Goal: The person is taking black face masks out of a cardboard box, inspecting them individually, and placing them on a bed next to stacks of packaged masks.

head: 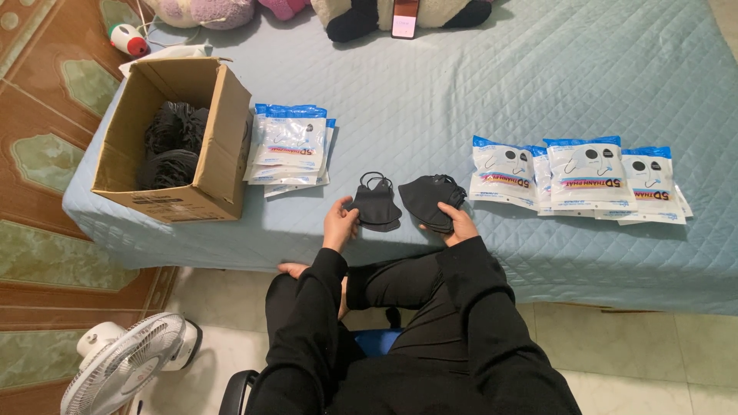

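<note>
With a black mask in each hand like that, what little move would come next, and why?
Probably laying the left hand's black mask onto the right hand's mask to make one stack. Both lie flat and apart on the blue bedspread, with flat pouches close by on the left.

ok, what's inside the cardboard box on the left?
The open cardboard box holds stacks of black face masks, piled against its far-left side. The near wall hides the bottom, so how deep the pile goes, or whether anything else lies under it, can't be seen.
</note>
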